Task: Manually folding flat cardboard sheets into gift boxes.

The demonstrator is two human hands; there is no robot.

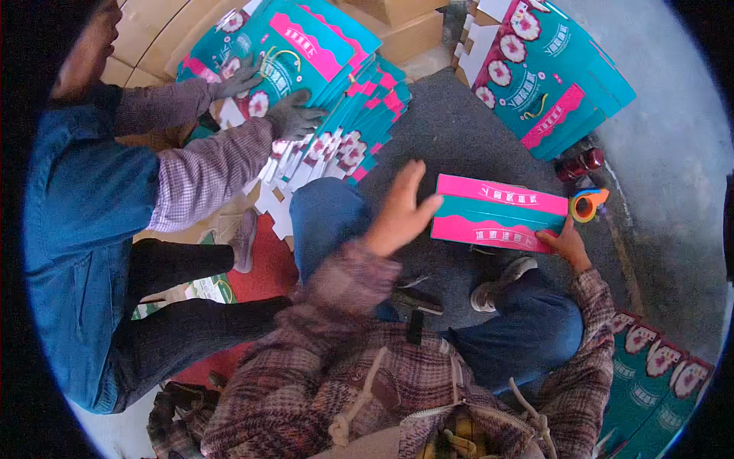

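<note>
A long pink and teal carton (501, 214) is held up in front of me, above my knees. Its right end is gripped by my right hand (564, 243), the thumb lying on the pink face. At the opposite end, my left hand (401, 213) is open, fingers stretched upward and thumb spread toward the carton's edge. Whether that thumb touches the carton I cannot tell. Just beyond the right end is an orange tape dispenser (589, 205) with a roll of tape.
At the left, a co-worker's grey-gloved hands (294, 116) rest on a pile of flat printed cartons (375, 99). More flat cartons (550, 84) lie at the far right, others (650, 375) at the lower right. Dark red objects (579, 164) sit near the dispenser. Brown boxes (405, 38) stand behind.
</note>
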